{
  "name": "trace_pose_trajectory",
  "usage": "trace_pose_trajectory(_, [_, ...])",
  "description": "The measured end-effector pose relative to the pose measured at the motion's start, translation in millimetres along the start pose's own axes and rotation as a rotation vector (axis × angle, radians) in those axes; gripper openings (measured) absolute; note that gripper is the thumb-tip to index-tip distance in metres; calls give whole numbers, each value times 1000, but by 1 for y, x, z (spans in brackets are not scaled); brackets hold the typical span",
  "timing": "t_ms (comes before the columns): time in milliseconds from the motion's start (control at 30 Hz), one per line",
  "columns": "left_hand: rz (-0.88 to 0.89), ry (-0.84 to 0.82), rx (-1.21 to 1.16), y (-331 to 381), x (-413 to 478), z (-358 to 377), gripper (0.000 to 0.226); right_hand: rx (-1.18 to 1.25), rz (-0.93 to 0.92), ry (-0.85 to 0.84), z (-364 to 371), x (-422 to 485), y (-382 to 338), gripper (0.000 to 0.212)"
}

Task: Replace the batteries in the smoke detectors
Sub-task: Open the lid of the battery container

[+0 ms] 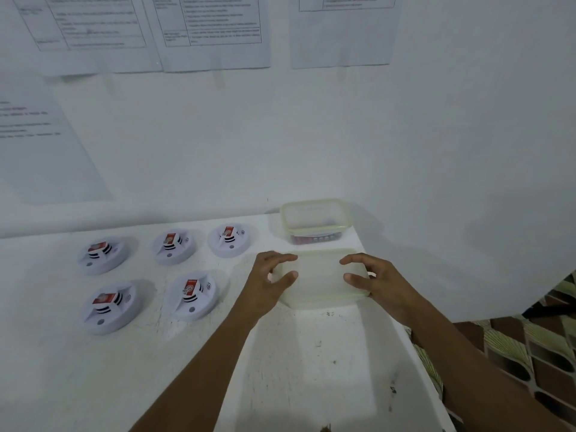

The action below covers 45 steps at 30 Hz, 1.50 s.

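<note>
Five detectors [199, 307] lie on the white worktop [311, 363], three in a far row and two nearer, well left of the hands. Each carries a red-and-white battery [190, 288] on its top. At the back right, near the wall, stands an uncovered clear tub [314, 227] with a green rim; red and dark items lie in its bottom, too blurred to name. Just in front of it is a clear, green-edged lid [318, 285]. The left hand [268, 282] grips its left end and the right hand [377, 283] its right end, fingers curled over the edges, thumbs on top. Printed sheets [215, 32] hang on the wall.
</note>
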State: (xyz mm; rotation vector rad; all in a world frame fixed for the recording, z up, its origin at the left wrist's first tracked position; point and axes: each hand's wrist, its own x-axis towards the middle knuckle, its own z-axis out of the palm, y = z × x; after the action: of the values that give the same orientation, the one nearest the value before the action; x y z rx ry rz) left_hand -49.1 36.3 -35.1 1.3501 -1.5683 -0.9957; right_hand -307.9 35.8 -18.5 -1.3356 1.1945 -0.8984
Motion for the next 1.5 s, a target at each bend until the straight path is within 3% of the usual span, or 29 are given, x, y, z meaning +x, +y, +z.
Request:
trace_pose_trajectory(133, [55,-111,35,1,7,-5,26,39,12,-38,-2,3,2,39])
trace_pose_trajectory(300, [76,-137,90,2,13,-9,25,55,27,-77,-4,6,1,22])
trace_pose_trajectory(467, [73,-134,135,7,4,-8,31,-113,-48,17,-7,18,-9,4])
trace_pose_trajectory(667, [77,7,287,19,-25,13,35,-93,-93,193,5,12,-2,21])
trace_pose_trajectory(767, [71,-18,324,26,-35,27,32,-31,-54,267,16,-4,12,32])
trace_pose_trajectory(900, [-19,-13,174,34,-22,33,30,124,-24,283,23,-23,14,28])
trace_pose_trajectory(1200, [-176,-120,-103,36,5,44,24,176,43,174,21,-24,-4,18])
trace_pose_trajectory(1300, [-180,-150,-137,35,7,44,24,121,16,200,21,-24,-2,15])
trace_pose_trajectory(1500, [-111,-136,-134,31,8,38,21,56,1,91,12,-10,-10,24])
